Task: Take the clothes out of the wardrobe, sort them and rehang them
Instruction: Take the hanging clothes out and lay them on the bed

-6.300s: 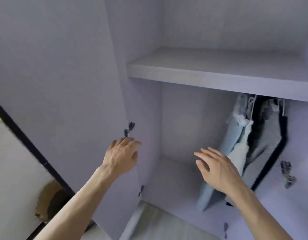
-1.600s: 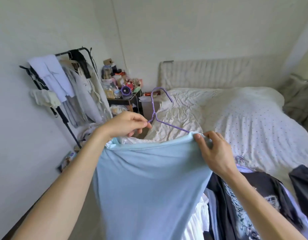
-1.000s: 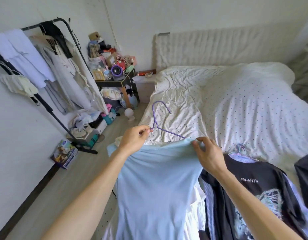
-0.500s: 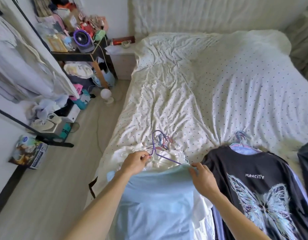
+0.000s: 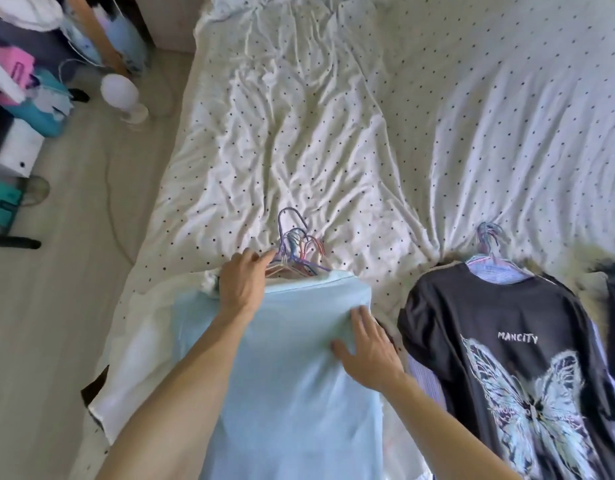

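White dotted sheet (image 5: 333, 133): bare from 10 to 2 o'clock; bed edge falls away at 9 o'clock.
Blue garment (image 5: 292, 393): 6 o'clock, atop a pale pile; best smoothed outward, top edge square.
Black T-shirt (image 5: 507, 306): 4 o'clock, just beside; avoid overlap.
Hangers (image 5: 299, 251): bunched at garment's 12 o'clock.
Right hand (image 5: 368, 351): flat, fingers straight, pressing the blue cloth.
Left hand (image 5: 242, 285): fingers curled at hangers; grip cannot be told.

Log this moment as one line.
stage: light blue garment lying on bed | left hand: at hangers, grip unclear | right hand: flat on garment | beside: black butterfly T-shirt
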The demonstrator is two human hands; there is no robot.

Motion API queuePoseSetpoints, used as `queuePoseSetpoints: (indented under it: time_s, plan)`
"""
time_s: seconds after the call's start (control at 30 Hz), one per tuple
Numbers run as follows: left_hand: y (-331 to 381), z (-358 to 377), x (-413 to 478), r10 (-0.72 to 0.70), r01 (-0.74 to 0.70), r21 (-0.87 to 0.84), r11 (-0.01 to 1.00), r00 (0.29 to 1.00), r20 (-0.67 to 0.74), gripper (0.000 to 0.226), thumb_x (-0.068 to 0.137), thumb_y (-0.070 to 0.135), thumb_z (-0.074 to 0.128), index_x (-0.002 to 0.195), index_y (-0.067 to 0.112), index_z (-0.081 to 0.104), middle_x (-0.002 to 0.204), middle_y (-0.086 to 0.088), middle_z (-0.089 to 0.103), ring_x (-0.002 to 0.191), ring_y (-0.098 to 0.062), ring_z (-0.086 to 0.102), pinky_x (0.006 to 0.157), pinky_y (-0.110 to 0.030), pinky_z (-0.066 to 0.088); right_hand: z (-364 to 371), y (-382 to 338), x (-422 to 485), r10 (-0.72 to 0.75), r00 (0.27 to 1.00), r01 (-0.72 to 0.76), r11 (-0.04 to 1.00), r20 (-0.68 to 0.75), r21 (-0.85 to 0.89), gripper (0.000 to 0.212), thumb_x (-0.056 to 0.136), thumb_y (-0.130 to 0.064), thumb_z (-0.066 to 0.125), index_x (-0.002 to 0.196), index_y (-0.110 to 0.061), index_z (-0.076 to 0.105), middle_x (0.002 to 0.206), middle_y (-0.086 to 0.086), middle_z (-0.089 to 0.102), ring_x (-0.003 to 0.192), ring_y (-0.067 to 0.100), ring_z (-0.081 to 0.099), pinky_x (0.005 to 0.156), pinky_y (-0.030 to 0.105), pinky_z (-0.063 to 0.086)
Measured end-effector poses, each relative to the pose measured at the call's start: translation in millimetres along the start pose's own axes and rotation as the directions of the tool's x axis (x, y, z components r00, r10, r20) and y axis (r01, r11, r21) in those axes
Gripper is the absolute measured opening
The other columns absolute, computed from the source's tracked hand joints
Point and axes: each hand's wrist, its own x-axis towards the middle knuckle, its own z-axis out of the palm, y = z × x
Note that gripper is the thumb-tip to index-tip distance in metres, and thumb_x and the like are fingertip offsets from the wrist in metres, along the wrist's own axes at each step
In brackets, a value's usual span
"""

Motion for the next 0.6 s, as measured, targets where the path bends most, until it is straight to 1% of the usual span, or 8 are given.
queuePoseSetpoints:
  time_s: [0.07,0.13,0.2,0.27,0.37,0.43,0.5,0.6]
  plan:
    - [-6.6,22.0,16.6,0.100,-0.102,0.050,0.993,0.994,0.035,0.054,0.069,0.000,0.073,0.116,0.028,0.072,0.084,-0.008,0.064,0.066,-0.034,0.062,0.056,-0.038,0.049,21.6,2.3,8.1,0.028,0.998,-0.028,1.000,0.054,-0.002,0.085,0.094,-0.067,0.028,0.158,-0.019,0.000,0.166,0.004,-0.011,0.153,0.023,0.000,0.123,0.038,0.008]
    - [-15.4,43.4,26.2,0.146,-0.152,0.067,0.986,0.985,0.088,0.056,0.070,0.001,0.072,0.118,0.030,0.070,0.094,-0.005,0.069,0.072,-0.033,0.066,0.063,-0.039,0.052,37.7,4.1,13.1,0.070,0.993,-0.070,0.998,0.092,0.002,0.079,0.098,-0.063,0.027,0.158,-0.023,-0.005,0.165,0.000,-0.018,0.153,0.020,-0.007,0.123,0.040,0.005]
    - [-21.7,59.6,24.7,0.144,-0.149,0.043,0.988,0.984,0.110,0.049,0.077,0.008,0.071,0.121,0.031,0.067,0.103,-0.003,0.072,0.080,-0.033,0.069,0.070,-0.041,0.054,42.5,5.0,15.2,0.079,0.992,-0.076,0.997,0.095,-0.030,0.076,0.099,-0.062,0.024,0.158,-0.025,-0.007,0.164,0.000,-0.020,0.153,0.020,-0.008,0.123,0.041,0.005]
    - [-22.9,68.2,19.9,0.144,-0.147,0.033,0.989,0.986,0.089,0.037,0.087,0.017,0.064,0.122,0.027,0.067,0.104,-0.007,0.074,0.085,-0.034,0.069,0.075,-0.042,0.053,39.8,5.6,15.6,0.057,0.993,-0.049,0.996,0.101,-0.078,0.076,0.099,-0.064,0.021,0.158,-0.024,-0.006,0.165,0.001,-0.019,0.153,0.021,-0.006,0.122,0.041,0.007]
    - [-16.5,62.3,19.6,0.139,-0.151,0.082,0.985,0.981,0.136,0.037,0.097,0.029,0.047,0.132,0.025,0.060,0.110,-0.012,0.073,0.096,-0.034,0.067,0.082,-0.042,0.049,33.0,7.9,13.3,0.039,0.990,-0.024,0.993,0.132,-0.112,0.077,0.098,-0.066,0.019,0.159,-0.024,-0.003,0.165,0.003,-0.016,0.153,0.022,-0.005,0.122,0.041,0.010]
    - [-10.7,53.1,23.5,0.084,-0.101,0.068,0.993,0.971,0.225,0.039,0.101,0.035,0.040,0.137,0.025,0.053,0.123,-0.013,0.068,0.109,-0.034,0.063,0.091,-0.043,0.045,27.6,9.0,11.2,0.020,0.988,-0.005,0.995,0.152,-0.100,0.078,0.096,-0.067,0.021,0.159,-0.024,0.000,0.166,0.003,-0.012,0.153,0.024,-0.001,0.122,0.043,0.012]
    - [-2.7,39.1,25.6,0.038,-0.057,0.051,0.997,0.948,0.315,0.043,0.102,0.039,0.036,0.141,0.024,0.047,0.137,-0.012,0.059,0.121,-0.034,0.057,0.099,-0.043,0.041,18.8,10.9,5.9,-0.018,0.989,0.029,0.997,0.148,-0.076,0.076,0.095,-0.064,0.027,0.157,-0.024,0.009,0.166,0.002,-0.003,0.152,0.026,0.009,0.120,0.044,0.018]
    - [8.5,13.7,20.8,-0.030,-0.001,0.080,0.997,0.922,0.386,0.050,0.101,0.039,0.037,0.149,0.024,0.039,0.146,-0.007,0.049,0.131,-0.031,0.048,0.105,-0.043,0.037,-1.9,15.7,-10.7,-0.053,0.989,0.060,0.997,0.137,-0.049,0.058,0.099,-0.050,0.040,0.148,-0.021,0.032,0.158,0.000,0.023,0.145,0.025,0.026,0.117,0.041,0.026]
